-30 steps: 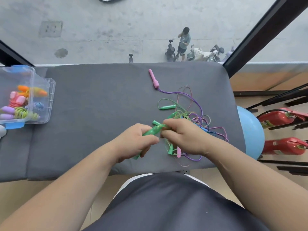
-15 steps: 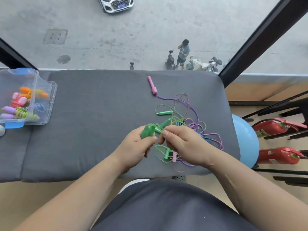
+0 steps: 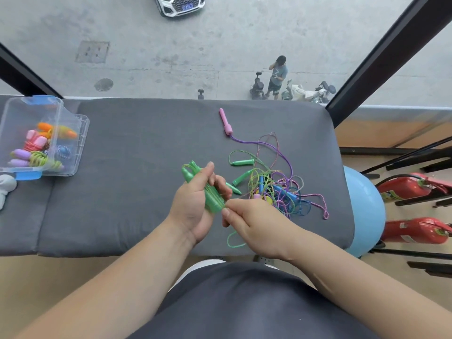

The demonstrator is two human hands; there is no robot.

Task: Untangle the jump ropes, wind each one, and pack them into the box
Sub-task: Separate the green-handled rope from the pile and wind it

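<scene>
Smooth, tapered green plastic handles (image 3: 212, 199) sit over the grey fabric bench (image 3: 137, 192). The left hand (image 3: 193, 206) grips them palm up, and the right hand (image 3: 254, 226) pinches their thin cord (image 3: 231, 241).

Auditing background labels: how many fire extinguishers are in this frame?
2. The upper extinguisher and the lower extinguisher are both at the right edge, just past the blue ball. Others may be out of frame.

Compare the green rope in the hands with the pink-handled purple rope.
The green rope is held: left hand grips its handles, right hand pinches its cord; the purple rope lies untouched on the mat. Green's cord is gathered along its handles; purple's trails loose into the tangle. Both are jump ropes with handles.
</scene>
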